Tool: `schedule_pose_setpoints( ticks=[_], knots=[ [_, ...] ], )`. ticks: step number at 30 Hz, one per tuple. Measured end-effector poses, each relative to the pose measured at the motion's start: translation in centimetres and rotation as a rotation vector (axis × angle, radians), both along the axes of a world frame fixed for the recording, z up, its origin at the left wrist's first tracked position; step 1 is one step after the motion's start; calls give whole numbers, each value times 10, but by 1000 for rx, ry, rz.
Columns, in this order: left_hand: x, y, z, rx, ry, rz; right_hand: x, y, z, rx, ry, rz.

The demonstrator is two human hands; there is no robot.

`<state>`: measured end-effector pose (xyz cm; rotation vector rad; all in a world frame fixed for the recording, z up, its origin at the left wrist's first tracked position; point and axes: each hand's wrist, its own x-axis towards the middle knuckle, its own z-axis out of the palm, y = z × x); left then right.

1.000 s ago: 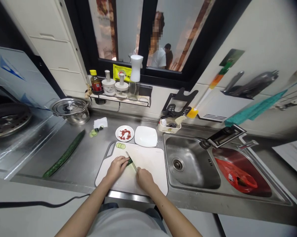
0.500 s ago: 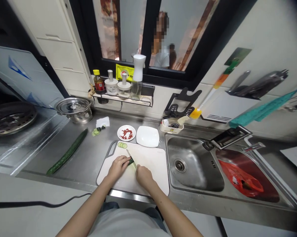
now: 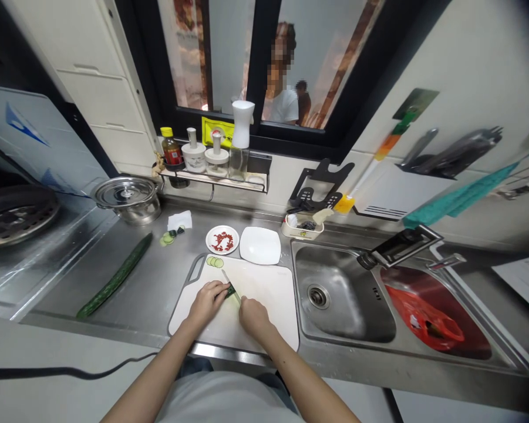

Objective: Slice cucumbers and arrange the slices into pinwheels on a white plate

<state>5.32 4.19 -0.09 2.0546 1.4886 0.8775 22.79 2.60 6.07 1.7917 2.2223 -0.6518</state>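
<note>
On the white cutting board (image 3: 268, 311), my left hand (image 3: 208, 302) grips a short dark-green cucumber piece (image 3: 230, 290), fingers curled over it. My right hand (image 3: 254, 316) is closed around the handle of a knife (image 3: 233, 286), whose blade lies against the piece's right side. Several pale cucumber slices (image 3: 215, 261) rest at the board's far left corner. Behind the board sit a small plate with chopped red bits (image 3: 222, 239) and a white square plate (image 3: 260, 245). A whole long cucumber (image 3: 117, 276) lies on the counter to the left.
A double sink (image 3: 343, 294) is to the right, with a red plastic bag (image 3: 425, 320) in its far basin. A lidded steel pot (image 3: 130, 200) stands back left. Cucumber scraps (image 3: 168, 238) lie by a white tissue (image 3: 179, 220). Above hangs a condiment shelf (image 3: 220, 178).
The whole view has shifted slightly. The knife blade looks a little more upright and close to the cucumber piece; both hands keep their grips.
</note>
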Motion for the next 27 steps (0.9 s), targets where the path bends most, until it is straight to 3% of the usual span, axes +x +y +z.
schedule_pose_setpoints(
  ticks=[10, 19, 27],
  knots=[
    [0, 1, -3, 14, -4, 1, 0, 1, 4, 2, 3, 1],
    [0, -1, 1, 8, 7, -9, 1, -2, -3, 16, 6, -2],
    [2, 0, 0, 11, -2, 2, 0, 2, 4, -3, -4, -4]
  ],
)
